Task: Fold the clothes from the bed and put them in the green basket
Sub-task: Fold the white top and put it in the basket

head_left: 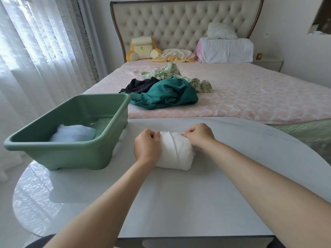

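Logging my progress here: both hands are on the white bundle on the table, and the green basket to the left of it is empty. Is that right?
Not quite: the head view shows the green basket holds a pale blue cloth. The rest stands: left hand and right hand both hold the white bundle on the table, basket to its left.

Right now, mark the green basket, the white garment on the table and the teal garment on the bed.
green basket (53, 155): head view, on its front outer wall.
white garment (176, 152): head view, middle of the folded bundle.
teal garment (166, 94): head view, centre of the crumpled heap.
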Demonstrator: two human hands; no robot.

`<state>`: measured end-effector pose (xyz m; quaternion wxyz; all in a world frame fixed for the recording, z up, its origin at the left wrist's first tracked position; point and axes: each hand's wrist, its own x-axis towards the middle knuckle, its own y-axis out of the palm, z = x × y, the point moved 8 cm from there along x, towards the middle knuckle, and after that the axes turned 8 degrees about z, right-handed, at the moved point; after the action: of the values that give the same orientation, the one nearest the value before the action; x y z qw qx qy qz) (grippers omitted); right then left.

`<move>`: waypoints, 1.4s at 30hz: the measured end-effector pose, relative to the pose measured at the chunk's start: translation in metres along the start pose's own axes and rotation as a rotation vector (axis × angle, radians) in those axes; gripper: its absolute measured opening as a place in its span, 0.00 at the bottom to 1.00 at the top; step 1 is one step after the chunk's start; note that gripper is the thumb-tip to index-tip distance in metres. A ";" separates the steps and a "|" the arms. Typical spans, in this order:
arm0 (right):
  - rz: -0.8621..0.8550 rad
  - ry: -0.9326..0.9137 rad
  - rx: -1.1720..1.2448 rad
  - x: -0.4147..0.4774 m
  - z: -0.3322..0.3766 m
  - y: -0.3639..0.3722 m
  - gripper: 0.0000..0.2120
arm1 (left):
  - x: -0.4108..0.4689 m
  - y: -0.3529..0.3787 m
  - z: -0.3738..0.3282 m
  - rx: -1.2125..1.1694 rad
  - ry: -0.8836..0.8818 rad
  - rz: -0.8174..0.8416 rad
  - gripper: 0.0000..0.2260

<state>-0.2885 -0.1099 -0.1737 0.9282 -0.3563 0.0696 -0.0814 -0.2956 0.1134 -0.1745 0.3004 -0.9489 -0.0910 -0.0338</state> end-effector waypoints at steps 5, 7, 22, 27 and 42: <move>-0.137 -0.053 -0.087 -0.004 0.003 -0.005 0.10 | 0.002 -0.009 0.022 -0.006 -0.179 -0.017 0.12; -0.198 -0.051 -0.097 -0.007 0.000 -0.009 0.13 | 0.009 -0.011 0.028 0.078 -0.188 0.050 0.12; -0.355 -0.292 -0.211 -0.031 0.020 -0.024 0.08 | -0.026 0.018 -0.018 0.380 0.589 0.461 0.28; -0.239 -0.139 -0.616 -0.057 0.022 -0.001 0.22 | -0.029 0.023 0.000 0.349 0.445 0.533 0.54; -0.227 -0.015 -0.371 -0.059 -0.001 0.004 0.21 | -0.011 -0.009 0.046 -0.202 0.148 0.390 0.17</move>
<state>-0.3462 -0.0962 -0.1726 0.8322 -0.5270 0.0358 -0.1688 -0.3080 0.1454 -0.2085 0.2107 -0.9686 0.1204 -0.0534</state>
